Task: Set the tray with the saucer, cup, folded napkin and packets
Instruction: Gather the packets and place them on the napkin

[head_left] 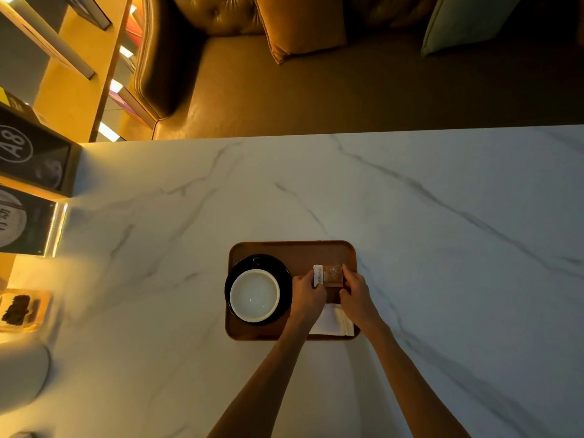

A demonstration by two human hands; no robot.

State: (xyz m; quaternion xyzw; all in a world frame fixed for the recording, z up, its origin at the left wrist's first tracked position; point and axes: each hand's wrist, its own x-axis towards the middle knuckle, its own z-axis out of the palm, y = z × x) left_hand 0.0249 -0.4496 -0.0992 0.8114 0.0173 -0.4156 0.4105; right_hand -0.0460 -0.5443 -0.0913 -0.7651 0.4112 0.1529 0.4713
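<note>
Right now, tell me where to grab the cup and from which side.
Take the cup by its rim, from above and the left. It stands upright, mouth open, on the saucer, and the left hand and right hand pinch the packets close on its right. The dark bump at its far edge may be a handle; I cannot tell.

Both arms in shot now: the slim left forearm and right forearm are uncovered, sleeveless right down to the bare left hand and right hand.
</note>
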